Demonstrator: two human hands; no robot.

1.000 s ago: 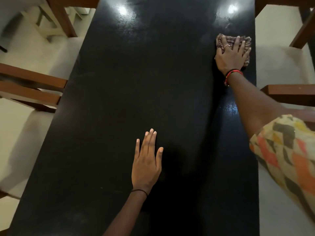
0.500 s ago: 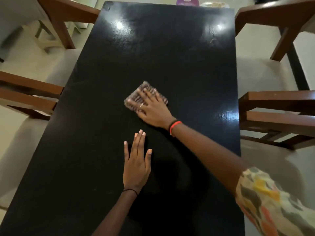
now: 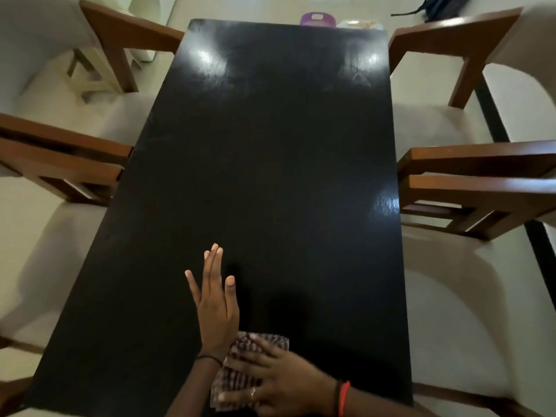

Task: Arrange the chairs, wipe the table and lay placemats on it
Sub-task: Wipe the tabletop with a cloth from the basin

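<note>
A long glossy black table [image 3: 270, 164] runs away from me. My left hand [image 3: 215, 302] lies flat on it near the front, fingers stretched out, holding nothing. Just behind that wrist, at the table's near edge, my right hand [image 3: 279, 383] presses down on a checked brown cloth [image 3: 240, 371], fingers spread over it. Wooden armchairs with pale cushions stand along both sides: two on the left [image 3: 60, 158] [image 3: 120, 34] and two on the right [image 3: 481, 182] [image 3: 457, 34]. No placemat shows on the table.
Beyond the far end of the table, a purple container [image 3: 317, 18] and a pale object [image 3: 359, 24] sit on the light floor. A dark bag [image 3: 442, 6] lies at the far right. A cream stool [image 3: 87, 73] stands behind the far left chair.
My right hand has swept the cloth from the far right edge across the middle and back to the near edge beside my left wrist. My head has risen, showing the whole table.
</note>
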